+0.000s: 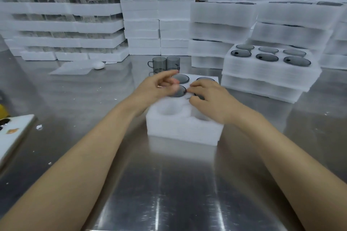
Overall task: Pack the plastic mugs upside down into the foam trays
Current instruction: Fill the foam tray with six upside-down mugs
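Head view down onto a steel desk (169, 184): white foam tray (184, 131) at centre, its four far pockets filled with smoke-grey plastic mugs turned base-up, its two near pockets unfilled. Right hand (210, 97) over the tray's middle row, fingers (197, 85) and thumb curled round the base of the middle-right mug (199, 96), already seated in its pocket. Left hand (159, 85) just above the middle-left mug (179, 93), fingers (169, 74) loose and motion-blurred, forefinger stretched out, nothing in their grasp. Just beyond the tray, two upright mugs (159, 64) side by side on the desk, handles outward. To the right, a filled tray (262, 73) of six upturned mugs atop a short pile. Behind, stacks of foam trays (140, 15) along the desk's back edge.
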